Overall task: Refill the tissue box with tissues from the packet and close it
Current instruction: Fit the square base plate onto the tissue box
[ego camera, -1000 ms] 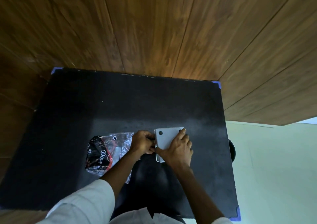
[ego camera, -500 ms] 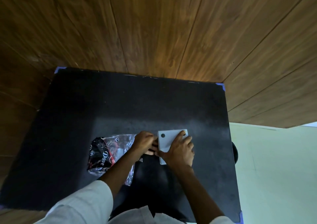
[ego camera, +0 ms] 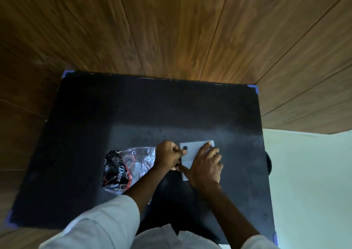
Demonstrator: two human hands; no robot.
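- Right now my right hand (ego camera: 204,167) lies spread flat on top of the tissue box (ego camera: 192,151), fingers splayed toward its far right corner, thumb stretched along its near left edge.
- My left hand (ego camera: 168,155) is curled into a loose fist against the left side of the box, thumb tip touching the lid just beside a small dark round spot (ego camera: 185,147); whether it pinches anything there I cannot tell.
- My two hands meet at the box's left edge, knuckles almost touching.
- The tissue box is pale grey, flat and rectangular, lying on the black table top (ego camera: 133,111) somewhat right of the middle and toward my side; its lid looks down, though my hands hide most of the seam.
- Just left of my left hand lies the tissue packet (ego camera: 125,167), crumpled clear plastic with a black, red-trimmed end printed "Dove"; my left forearm crosses over its near edge.
- Both my arms wear white sleeves (ego camera: 99,224), pushed up above the wrists.
- Blue tape (ego camera: 254,87) marks the table's corners.
- Beyond the table runs brown wooden panelling (ego camera: 171,29); a pale floor (ego camera: 308,182) shows at the right.
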